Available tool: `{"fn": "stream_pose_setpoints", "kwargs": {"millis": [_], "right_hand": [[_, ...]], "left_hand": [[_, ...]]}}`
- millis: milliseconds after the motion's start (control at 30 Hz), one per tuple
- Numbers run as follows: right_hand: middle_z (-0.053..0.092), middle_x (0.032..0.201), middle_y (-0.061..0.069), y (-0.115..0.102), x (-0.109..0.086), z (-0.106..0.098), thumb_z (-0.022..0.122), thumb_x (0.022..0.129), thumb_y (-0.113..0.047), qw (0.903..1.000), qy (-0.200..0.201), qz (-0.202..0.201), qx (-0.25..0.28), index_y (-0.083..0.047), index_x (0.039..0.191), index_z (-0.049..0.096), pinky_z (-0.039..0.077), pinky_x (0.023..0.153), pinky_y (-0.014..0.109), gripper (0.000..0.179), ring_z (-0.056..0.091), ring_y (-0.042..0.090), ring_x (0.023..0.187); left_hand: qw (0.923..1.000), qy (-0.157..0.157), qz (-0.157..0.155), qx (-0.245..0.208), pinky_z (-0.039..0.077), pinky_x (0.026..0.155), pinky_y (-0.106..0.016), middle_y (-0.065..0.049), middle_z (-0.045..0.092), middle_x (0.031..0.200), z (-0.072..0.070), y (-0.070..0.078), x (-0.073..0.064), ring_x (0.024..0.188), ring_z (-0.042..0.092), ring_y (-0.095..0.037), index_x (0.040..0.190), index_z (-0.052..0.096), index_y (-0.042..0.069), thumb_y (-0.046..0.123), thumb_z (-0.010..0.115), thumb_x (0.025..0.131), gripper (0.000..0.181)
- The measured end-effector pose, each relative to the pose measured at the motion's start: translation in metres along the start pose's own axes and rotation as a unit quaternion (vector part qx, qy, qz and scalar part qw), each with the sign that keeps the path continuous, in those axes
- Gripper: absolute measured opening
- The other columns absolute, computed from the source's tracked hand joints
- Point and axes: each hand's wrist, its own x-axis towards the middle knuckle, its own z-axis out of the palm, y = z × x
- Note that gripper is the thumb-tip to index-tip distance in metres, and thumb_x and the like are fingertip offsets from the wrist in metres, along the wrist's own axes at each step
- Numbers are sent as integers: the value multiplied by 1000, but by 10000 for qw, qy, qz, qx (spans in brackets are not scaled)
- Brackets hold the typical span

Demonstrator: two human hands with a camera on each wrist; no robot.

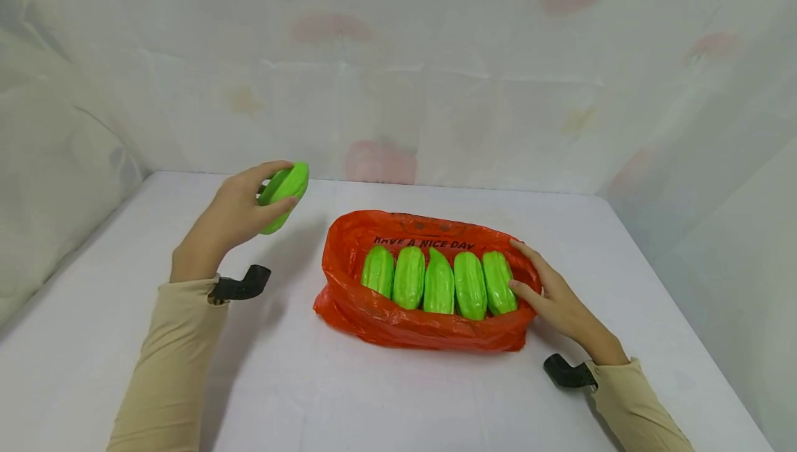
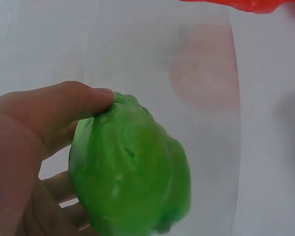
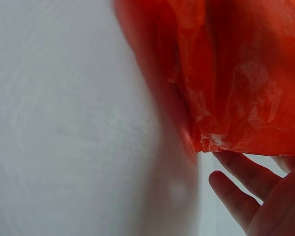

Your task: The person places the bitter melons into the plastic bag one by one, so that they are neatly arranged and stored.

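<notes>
My left hand (image 1: 233, 213) holds a ridged green gourd (image 1: 288, 192) up above the table's back left. In the left wrist view, the thumb presses on the stem end of this gourd (image 2: 132, 167) while the fingers lie behind it. A red plastic bag (image 1: 373, 327) stands with its mouth wide open, printed with "HAVE A NICE DAY" inside. Several similar green gourds (image 1: 408, 277) lie side by side in it. At the bag's right end, my right hand (image 1: 560, 303) grips the rim, thumb inside by the rightmost gourd. Other fingers (image 3: 236, 199) show along the bag's outside in the right wrist view.
A white-covered table (image 1: 386, 396) carries the bag near its middle. Behind it hangs a pale curtain (image 1: 436, 120) with pink shapes, and pale sheets close in both sides. A black wrist mount (image 1: 245, 284) juts from the left sleeve, another (image 1: 568, 371) from the right.
</notes>
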Motion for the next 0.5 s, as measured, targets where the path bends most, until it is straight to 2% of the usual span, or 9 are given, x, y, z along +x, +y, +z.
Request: {"fn": "stream_pose_setpoints", "kwargs": {"millis": [233, 500], "right_hand": [[28, 161, 18, 0, 0, 0, 56, 101, -22, 10000, 15, 7, -15, -19, 158, 23, 32, 109, 70, 66, 32, 43, 144], [28, 160, 19, -1, 0, 0, 56, 101, -21, 10000, 10, -15, -28, -18, 158, 23, 31, 108, 71, 66, 33, 44, 143]], "left_hand": [[9999, 37, 157, -22, 53, 85, -50, -16, 57, 131, 5, 13, 1, 106, 59, -36, 147, 45, 17, 26, 64, 95, 55], [9991, 155, 387, 9, 55, 84, -49, -15, 59, 127, 14, 28, 1, 102, 59, -33, 145, 47, 14, 25, 65, 94, 55]]}}
